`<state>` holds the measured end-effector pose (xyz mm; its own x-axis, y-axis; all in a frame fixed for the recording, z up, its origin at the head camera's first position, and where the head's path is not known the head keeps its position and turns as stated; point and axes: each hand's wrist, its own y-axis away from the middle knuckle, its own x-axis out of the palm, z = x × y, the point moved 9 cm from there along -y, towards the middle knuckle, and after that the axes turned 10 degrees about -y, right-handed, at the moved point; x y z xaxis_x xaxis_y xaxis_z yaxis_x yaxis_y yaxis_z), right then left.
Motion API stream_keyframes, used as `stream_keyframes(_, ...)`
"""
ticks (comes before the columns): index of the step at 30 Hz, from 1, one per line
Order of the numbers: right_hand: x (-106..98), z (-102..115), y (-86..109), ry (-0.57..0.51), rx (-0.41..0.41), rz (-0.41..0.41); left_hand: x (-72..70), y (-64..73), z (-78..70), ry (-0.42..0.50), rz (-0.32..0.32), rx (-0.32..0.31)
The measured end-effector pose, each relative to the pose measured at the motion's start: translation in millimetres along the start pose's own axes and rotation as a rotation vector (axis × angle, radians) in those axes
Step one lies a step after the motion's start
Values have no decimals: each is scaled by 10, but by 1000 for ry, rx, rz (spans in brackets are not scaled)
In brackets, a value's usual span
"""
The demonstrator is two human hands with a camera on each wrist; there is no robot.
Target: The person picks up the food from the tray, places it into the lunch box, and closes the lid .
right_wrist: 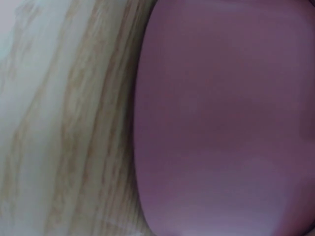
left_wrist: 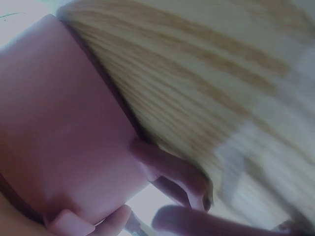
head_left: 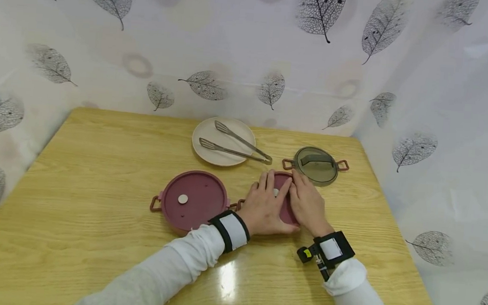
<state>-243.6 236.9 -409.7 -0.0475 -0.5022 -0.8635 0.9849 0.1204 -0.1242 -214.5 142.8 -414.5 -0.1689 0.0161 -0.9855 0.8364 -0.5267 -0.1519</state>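
Both hands are at a round maroon pot [head_left: 292, 211] right of the table's middle. Across its top lies my left hand [head_left: 263, 210], fingers straight and spread toward the far rim, thumb out to the near right edge. My right hand [head_left: 307, 202] rests along the right rim, with extended fingers pointing away and their undersides hidden. A pale round button shows between the fingers. The right wrist view is filled by a smooth maroon wall [right_wrist: 221, 118]. In the left wrist view a maroon wall [left_wrist: 74, 113] with a looped handle [left_wrist: 172, 172] appears.
A larger maroon pot [head_left: 203, 192] with side handles and a white button on its flat top stands to the left. Behind are a white plate [head_left: 203, 152] with metal tongs [head_left: 245, 140] on it, and a small pot with a glass lid [head_left: 323, 172].
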Motion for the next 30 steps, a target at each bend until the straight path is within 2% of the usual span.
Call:
stream_keyframes(5, -19, 70, -40, 83, -42, 29, -43, -41, 29, -37, -18, -14)
stream_keyframes(9, -28, 85, -66, 83, -38, 34, -61, -57, 58, -30, -32, -23)
stream_keyframes(11, -14, 69, -59, 59, -21, 42, -54, -46, 57, -6, -10, -14)
stream_keyframes(15, 12, 7, -15, -58, 23, 35, -26, 6, 63, 45, 69, 29)
stream_keyframes(18, -4, -62, 32, -238, 41, -1, -50, 45, 104, 127, 116, 49)
stream_keyframes(20, -23, -131, 98, -380, 50, -2, -86, 70, 136, 174, 121, 49)
stream_keyframes(23, -9, -253, 284, -541, 84, 74, -122, 113, 168, 226, 139, 40)
stream_keyframes(26, 27, -359, 505, -566, 114, 161, -141, 149, 198, 267, 169, 31)
stream_keyframes(30, 60, -372, 655, -525, 59, 212, -155, 170, 259, 306, 206, 6)
